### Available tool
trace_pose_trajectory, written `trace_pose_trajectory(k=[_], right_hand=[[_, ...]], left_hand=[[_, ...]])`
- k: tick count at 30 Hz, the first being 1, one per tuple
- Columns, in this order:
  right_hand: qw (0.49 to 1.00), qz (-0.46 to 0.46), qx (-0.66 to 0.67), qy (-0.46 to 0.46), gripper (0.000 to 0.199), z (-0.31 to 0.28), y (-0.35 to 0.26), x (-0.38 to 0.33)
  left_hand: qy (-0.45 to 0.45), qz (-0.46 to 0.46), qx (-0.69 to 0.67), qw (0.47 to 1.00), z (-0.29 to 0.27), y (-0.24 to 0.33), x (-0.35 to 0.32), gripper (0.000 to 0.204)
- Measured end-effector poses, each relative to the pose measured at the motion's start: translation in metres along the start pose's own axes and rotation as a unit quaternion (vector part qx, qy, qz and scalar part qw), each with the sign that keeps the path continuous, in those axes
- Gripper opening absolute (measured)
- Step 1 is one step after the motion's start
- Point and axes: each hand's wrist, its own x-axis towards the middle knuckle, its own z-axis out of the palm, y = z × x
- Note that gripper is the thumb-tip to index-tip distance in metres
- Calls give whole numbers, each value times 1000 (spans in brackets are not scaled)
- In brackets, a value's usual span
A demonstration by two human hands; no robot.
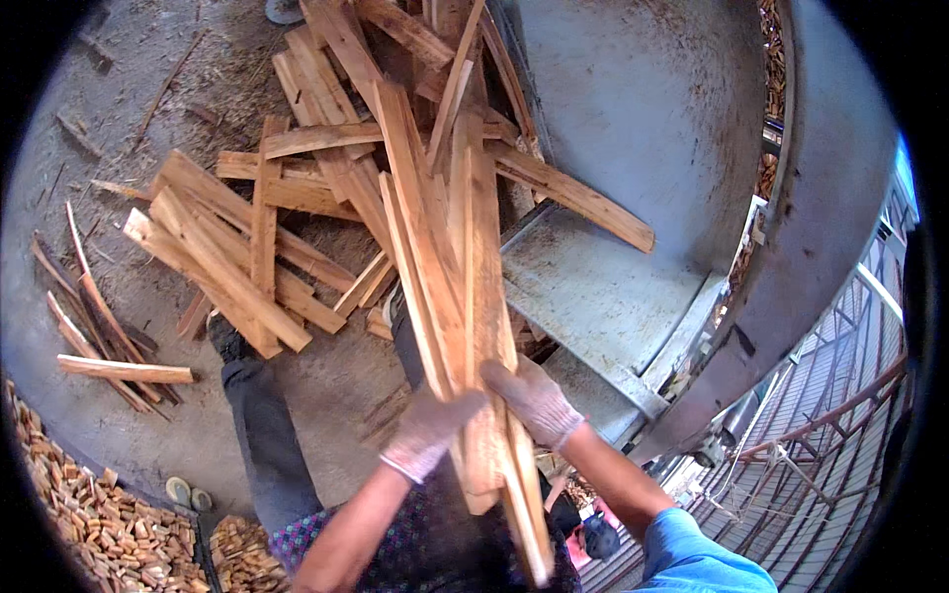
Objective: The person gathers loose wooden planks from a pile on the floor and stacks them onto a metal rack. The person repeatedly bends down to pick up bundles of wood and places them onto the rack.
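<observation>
A bundle of long, rough-sawn wooden planks (482,287) points away from me, its near ends overhanging my lap. My left hand (432,427), in a pale work glove, grips the bundle's left side, fingers wrapped round the edge. My right hand (534,400), gloved alike, is closed on its right side with the thumb over the top. At their far ends these planks overlap a crossed heap of more planks (336,168), so I cannot tell exactly which pieces are held.
To the right is a grey metal machine table (613,306) with one plank (583,203) reaching over it, beside a large curved metal frame (791,257). Bark-edged strips (104,306) lie on the floor at left. Small wood blocks (99,524) are heaped at lower left.
</observation>
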Motion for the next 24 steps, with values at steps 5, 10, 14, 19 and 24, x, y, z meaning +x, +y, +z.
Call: trace_pose_trajectory(k=[5, 10, 14, 19, 24], right_hand=[[997, 4, 6, -81, 63, -7, 48, -55], [992, -6, -66, -105, 74, 10, 58, -88], [947, 77, -244, -196, 89, 31, -7, -46], [974, -41, -202, -98, 91, 106, -15, 65], [954, -51, 158, -251, 68, 150, -2, 119]], left_hand=[[-33, 60, -64, 996, 32, -43, -76, 57], [4, 14, -142, 990, 49, -85, -136, 61], [31, 53, -180, 982, 6, -87, -119, 63], [43, 37, -315, 947, -107, -55, -40, 42], [81, 56, -367, 925, -138, -27, -34, 60]])
